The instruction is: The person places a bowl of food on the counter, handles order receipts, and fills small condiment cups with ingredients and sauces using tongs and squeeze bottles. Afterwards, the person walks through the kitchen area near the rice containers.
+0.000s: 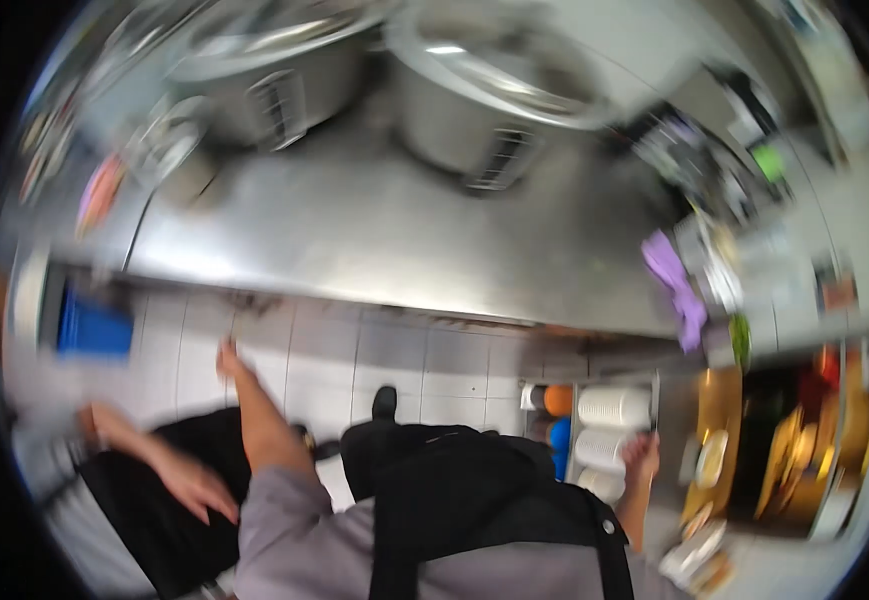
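My left hand (227,360) hangs over the tiled floor, in front of the steel counter (354,240). It is small and blurred, and its finger shape is unclear; no object shows in it. To my right, my right hand (640,458) is closed at the right-hand edge of an open metal drawer (655,388). Inside the drawer lie stacks of white round containers (614,408), right beside that hand. Orange cups (557,400) and a blue stack (559,440) sit left of them.
Two large rice cookers (494,110) (274,95) stand on the counter. A purple cloth (674,290) lies at its right end. At my left is a co-worker in a black apron, with one hand (199,488) low. A blue bin (96,325) and a shelf of yellow items (799,440) flank the area.
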Tool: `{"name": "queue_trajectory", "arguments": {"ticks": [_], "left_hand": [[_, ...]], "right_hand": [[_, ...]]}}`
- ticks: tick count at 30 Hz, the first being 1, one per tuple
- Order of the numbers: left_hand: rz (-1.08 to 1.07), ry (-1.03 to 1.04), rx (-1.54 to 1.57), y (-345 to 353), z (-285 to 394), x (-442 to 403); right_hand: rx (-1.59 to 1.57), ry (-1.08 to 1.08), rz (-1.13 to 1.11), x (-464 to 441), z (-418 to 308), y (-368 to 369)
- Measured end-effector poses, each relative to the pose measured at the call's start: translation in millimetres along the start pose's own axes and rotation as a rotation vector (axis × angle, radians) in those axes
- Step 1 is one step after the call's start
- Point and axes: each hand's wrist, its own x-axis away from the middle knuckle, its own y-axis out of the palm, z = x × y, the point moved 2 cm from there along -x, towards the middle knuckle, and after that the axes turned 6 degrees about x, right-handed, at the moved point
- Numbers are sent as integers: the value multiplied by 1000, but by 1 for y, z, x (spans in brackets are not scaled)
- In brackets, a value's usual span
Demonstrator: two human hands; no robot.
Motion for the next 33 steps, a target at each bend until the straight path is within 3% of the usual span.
{"name": "queue_trajectory", "arguments": {"ticks": [1,2,3,4,5,6,7,9,12,13,15,18,20,22,27,33], "left_hand": [[-161,72,-28,-3,-21,24],[-353,199,-372,4,-18,70],[-565,337,-349,16,-52,100],[-848,174,-122,38,-81,138],[-1027,-106,-122,62,-84,205],[-1177,-191,-113,85,-87,281],[-1387,-72,-408,114,-34,380],[-1751,-30,-500,143,6,512],[-2146,232,-418,170,64,655],[-2247,304,-376,177,78,691],[-2404,261,-390,187,89,750],[-2460,254,-256,188,99,830],[-2487,162,-253,189,87,864],[-2501,69,-239,190,74,887],[-2438,93,-371,201,34,884],[-2253,132,-443,247,30,856]], "right_hand": [[93,-81,100,21,-3,42],[220,-122,-53,26,4,57],[137,-92,-118,29,15,80],[247,-38,-213,24,29,103],[518,-124,-279,34,31,126],[627,-325,-374,37,40,142],[750,-438,-423,61,8,159],[839,-605,-452,73,0,159],[766,-627,-432,78,-31,123],[680,-636,-321,70,-29,105],[618,-651,-164,68,-46,62],[340,-522,123,72,-74,-19],[175,-596,401,58,-62,-86],[-125,-631,519,51,-55,-153],[26,-668,704,34,-52,-275],[295,-595,651,-17,-41,-329]]}}
